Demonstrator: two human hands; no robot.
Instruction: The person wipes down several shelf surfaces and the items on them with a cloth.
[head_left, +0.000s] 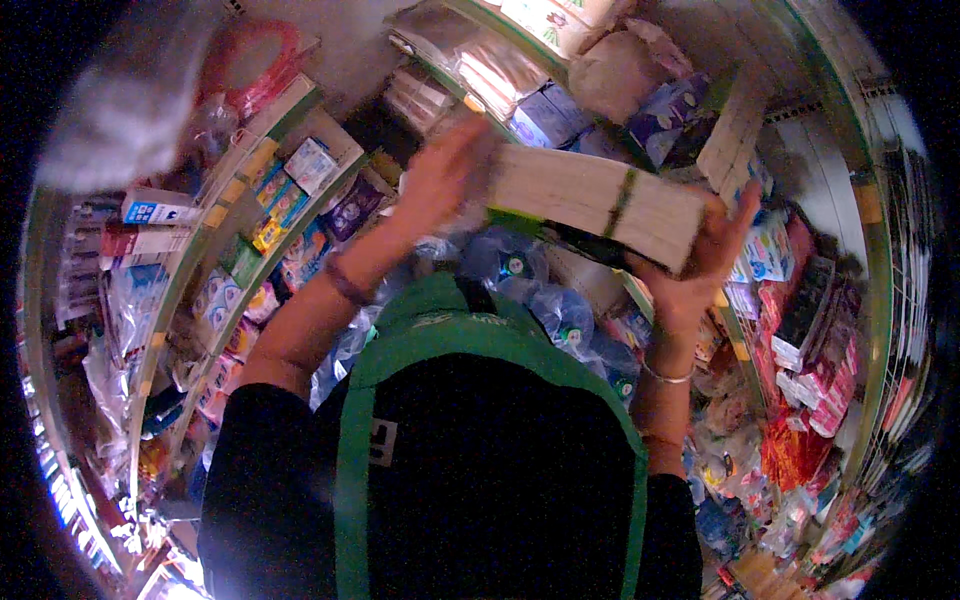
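A long, pale, block-shaped pack [590,195] with a dark band across it and a green and black lower side is raised in front of my chest. It tilts down toward the right. My left hand [450,170], a little blurred, grips its left end. Around the right end, my right hand [695,260] has its thumb and fingers spread against the corner and underside. What kind of goods the pack is, I cannot make out. Below it are several clear plastic bottles [500,257], partly hidden by my green apron [440,320].
Shelves with green edges [180,270] curve along the left, holding small colourful packets. Ahead, an upper shelf carries wrapped packs [545,115]. A pale upright board [738,130] stands right of my right hand. Boxes and bags [815,370] crowd the right-hand shelves.
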